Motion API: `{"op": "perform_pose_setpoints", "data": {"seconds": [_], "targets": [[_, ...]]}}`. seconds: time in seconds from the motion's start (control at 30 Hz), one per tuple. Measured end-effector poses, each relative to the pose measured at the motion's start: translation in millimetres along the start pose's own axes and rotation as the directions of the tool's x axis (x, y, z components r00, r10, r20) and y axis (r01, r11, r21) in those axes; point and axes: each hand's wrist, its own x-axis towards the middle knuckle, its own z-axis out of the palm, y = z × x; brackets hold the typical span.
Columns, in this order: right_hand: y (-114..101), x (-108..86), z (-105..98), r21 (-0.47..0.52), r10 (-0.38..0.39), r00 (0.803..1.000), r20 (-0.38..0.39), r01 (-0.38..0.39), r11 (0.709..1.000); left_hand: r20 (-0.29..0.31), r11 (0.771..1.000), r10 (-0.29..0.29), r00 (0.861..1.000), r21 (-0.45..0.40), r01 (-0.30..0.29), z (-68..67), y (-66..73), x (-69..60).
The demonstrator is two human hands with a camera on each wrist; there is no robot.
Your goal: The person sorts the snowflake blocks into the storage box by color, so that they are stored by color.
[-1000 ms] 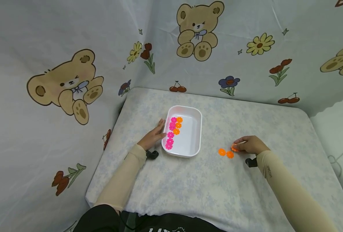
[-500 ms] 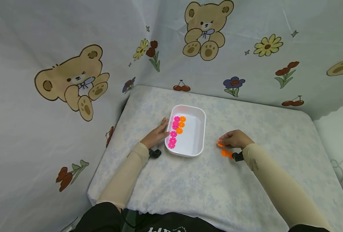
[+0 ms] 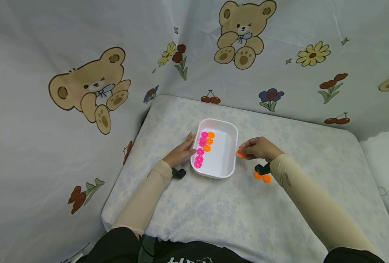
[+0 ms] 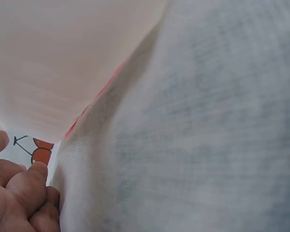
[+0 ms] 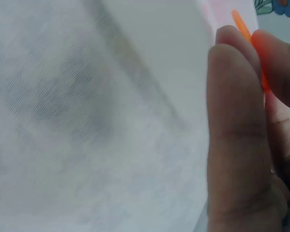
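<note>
A white rectangular tray [image 3: 225, 160] lies on the table, holding a column of several pink flower-shaped pieces [image 3: 199, 159] along its left side and a short column of orange flower pieces [image 3: 209, 141] beside them. At the tray's left edge rests my left hand [image 3: 180, 151], thumb and fingers spread along the rim. My right hand [image 3: 260, 148] pinches an orange flower piece [image 5: 241, 24] between thumb and fingers, just outside the tray's right rim. Two more orange flowers [image 3: 266, 178] lie on the tablecloth below the right wrist, one partly covered by the dark wrist camera [image 3: 261, 169].
A pale patterned cloth covers the table [image 3: 299, 204]. Behind and to the left hangs a white curtain [image 3: 194, 73] printed with bears, flowers and cherries. In the left wrist view, cloth and the tray's pale outer wall [image 4: 63, 63] fill most of the frame.
My right hand has lifted one orange flower from beside the other two and carried it left to the tray's right rim. My left hand stays at the tray. The head view has shifted slightly.
</note>
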Motion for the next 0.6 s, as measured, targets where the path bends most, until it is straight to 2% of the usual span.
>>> {"op": "perform_pose_setpoints", "data": {"seconds": [0.17,0.3,0.47,0.6], "targets": [[-29.5,6.9,15.5,0.008,-0.033,0.999,0.021,0.033,0.999,-0.009,1.000,-0.004,1.000,0.001,0.004,0.7,-1.2,-0.4],[-50.5,18.4,35.5,-0.027,-0.061,0.998,0.013,0.061,0.998,-0.011,1.000,-0.010,1.000,0.006,0.010,1.4,0.1,-0.6],[-68.6,37.4,62.0,-0.137,-0.088,0.996,-0.007,0.086,0.987,-0.016,0.999,-0.016,1.000,0.029,0.017,1.6,2.3,1.0],[-72.5,55.6,79.3,-0.259,-0.129,0.991,-0.031,0.116,0.959,-0.016,1.000,-0.022,1.000,0.004,0.022,1.5,3.0,1.1]]}}
